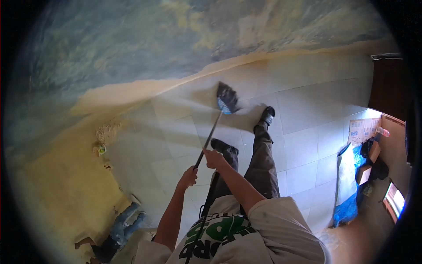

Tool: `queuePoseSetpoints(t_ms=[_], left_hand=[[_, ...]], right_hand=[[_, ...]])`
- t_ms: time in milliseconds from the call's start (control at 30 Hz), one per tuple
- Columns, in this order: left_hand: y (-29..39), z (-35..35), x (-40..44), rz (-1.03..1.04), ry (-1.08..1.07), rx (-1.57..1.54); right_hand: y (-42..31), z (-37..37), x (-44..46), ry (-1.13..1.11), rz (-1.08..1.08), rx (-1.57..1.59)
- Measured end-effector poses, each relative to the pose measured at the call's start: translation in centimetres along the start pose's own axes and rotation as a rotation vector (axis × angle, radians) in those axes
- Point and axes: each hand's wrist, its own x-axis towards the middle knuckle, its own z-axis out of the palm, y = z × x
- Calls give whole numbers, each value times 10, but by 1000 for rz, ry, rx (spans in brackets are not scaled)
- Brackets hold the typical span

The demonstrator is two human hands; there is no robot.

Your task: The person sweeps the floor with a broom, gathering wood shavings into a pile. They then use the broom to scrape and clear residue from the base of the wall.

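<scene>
A broom (227,97) with dark bristles and a blue-and-white head rests on the pale tiled floor (301,145), near the base of the wall; its bristles are slightly blurred. Its dark handle slants back toward my body. My left hand (189,177) is wrapped round the handle. Farther down toward the broom head, my right hand (214,158) also grips it, partly hiding the shaft. Both my shoes stand on the tiles, the right one (267,115) close beside the bristles.
A patchy painted wall (132,44) curves across the top and left. Loose debris (108,130) and a small tub (100,150) lie along its foot. Another person (118,231) is at lower left. Blue sheeting (345,214), cardboard (364,131) and boxes line the right side, by a dark door (387,90).
</scene>
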Motion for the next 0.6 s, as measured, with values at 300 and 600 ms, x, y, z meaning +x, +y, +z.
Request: queuePoseSetpoints(t_ms=[300, 600], left_hand=[[-104, -46, -83, 98, 165, 87], [10, 10, -23, 780, 100, 98]], right_hand=[[-83, 52, 1, -115, -263, 172], [83, -15, -8, 247, 13, 415]])
